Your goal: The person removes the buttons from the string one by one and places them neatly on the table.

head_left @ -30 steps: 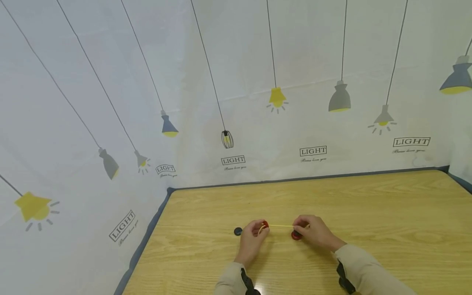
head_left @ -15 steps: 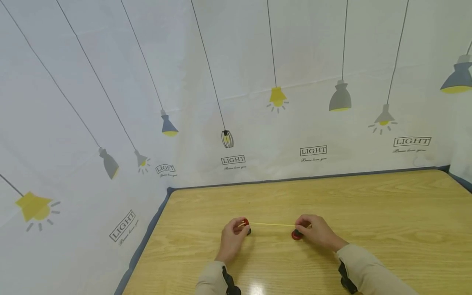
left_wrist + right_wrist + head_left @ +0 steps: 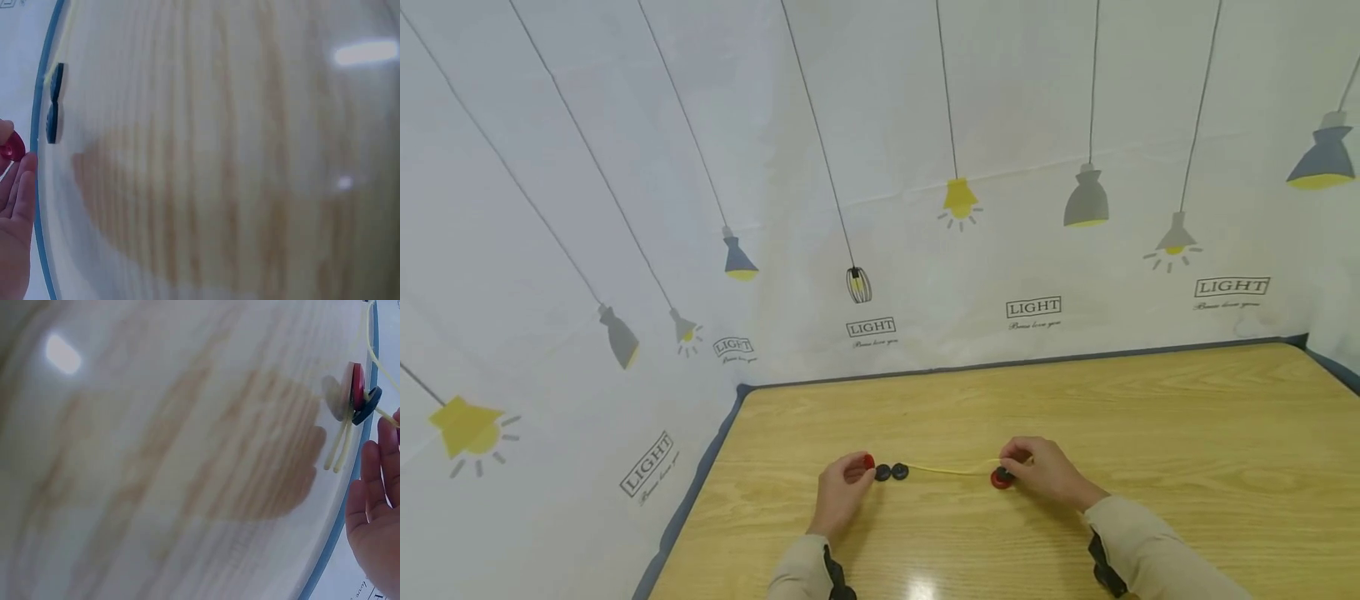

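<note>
Your left hand [image 3: 842, 492] rests on the table [image 3: 1150, 433], its grip pinched on a red button [image 3: 868, 462] between the fingertips; the left wrist view shows the same red button [image 3: 11, 150] at the fingertips, with the palm half open below it. Just right of that red button lie two black buttons [image 3: 891, 472] side by side, flat on the table and touching each other. A yellow cord [image 3: 951, 471] runs from the black buttons rightward, slack, to your right hand [image 3: 1041, 473]. The right grip is curled over the cord's far end, fingertips down on a red and black button pair [image 3: 1001, 477]. In the right wrist view that pair [image 3: 359, 394] sits stacked on edge with cord ends trailing below; the exact finger contact there I cannot tell.
</note>
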{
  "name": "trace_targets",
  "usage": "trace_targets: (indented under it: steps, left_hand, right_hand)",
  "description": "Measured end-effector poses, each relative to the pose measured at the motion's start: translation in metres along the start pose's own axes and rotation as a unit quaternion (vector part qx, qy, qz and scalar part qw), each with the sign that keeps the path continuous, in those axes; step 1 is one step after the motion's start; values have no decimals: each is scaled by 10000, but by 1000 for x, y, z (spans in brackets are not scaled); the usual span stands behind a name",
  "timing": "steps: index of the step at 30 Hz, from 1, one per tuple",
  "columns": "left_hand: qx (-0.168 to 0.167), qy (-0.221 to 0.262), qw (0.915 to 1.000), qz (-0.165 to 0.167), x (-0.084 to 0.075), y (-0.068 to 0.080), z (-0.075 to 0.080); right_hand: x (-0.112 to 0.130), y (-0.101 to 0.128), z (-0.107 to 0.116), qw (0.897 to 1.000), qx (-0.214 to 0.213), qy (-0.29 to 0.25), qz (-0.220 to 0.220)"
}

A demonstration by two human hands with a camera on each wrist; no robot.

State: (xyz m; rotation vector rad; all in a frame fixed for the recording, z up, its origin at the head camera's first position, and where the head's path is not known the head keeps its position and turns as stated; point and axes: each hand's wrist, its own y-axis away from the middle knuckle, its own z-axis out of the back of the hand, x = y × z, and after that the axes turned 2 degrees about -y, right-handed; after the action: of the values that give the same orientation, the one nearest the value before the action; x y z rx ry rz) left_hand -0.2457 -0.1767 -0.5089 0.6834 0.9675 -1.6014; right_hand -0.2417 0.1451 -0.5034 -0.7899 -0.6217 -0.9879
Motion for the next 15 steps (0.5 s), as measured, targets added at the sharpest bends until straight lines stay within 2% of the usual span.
trace_targets:
  steps: [6, 15]
  left_hand:
    - [-138, -553, 9981, -224, 10, 1, 2]
    - [-194, -1231, 9921, -147, 15, 1, -2]
  right_hand:
    - [-2, -1, -2, 10000, -17, 21, 2]
    - [-4, -1, -3, 10000, -16, 44, 5]
